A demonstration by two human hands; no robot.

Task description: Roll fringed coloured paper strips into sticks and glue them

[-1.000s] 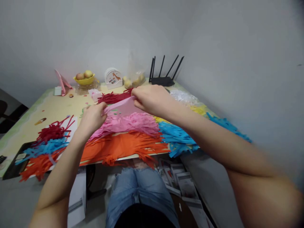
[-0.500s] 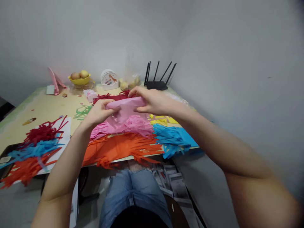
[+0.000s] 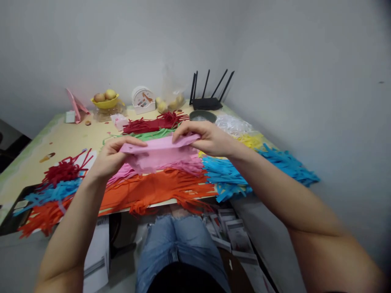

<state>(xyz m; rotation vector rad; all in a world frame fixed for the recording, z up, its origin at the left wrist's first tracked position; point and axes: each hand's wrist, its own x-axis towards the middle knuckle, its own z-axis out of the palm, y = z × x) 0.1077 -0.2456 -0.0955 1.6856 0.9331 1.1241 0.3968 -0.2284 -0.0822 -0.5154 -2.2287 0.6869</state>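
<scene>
Above the bench [image 3: 61, 140], you held the pink paper sheet [image 3: 159, 152] stretched between both hands: your left hand [image 3: 111, 156] pinched its 9 o'clock end, your right hand [image 3: 206, 138] gripped its 3 o'clock end. Orange fringe [image 3: 159, 189] lay at 6 o'clock below it.

Soft, even indoor light with faint shadows; wide-angle bending at the edges, forearms blurred near the lower corners.
</scene>
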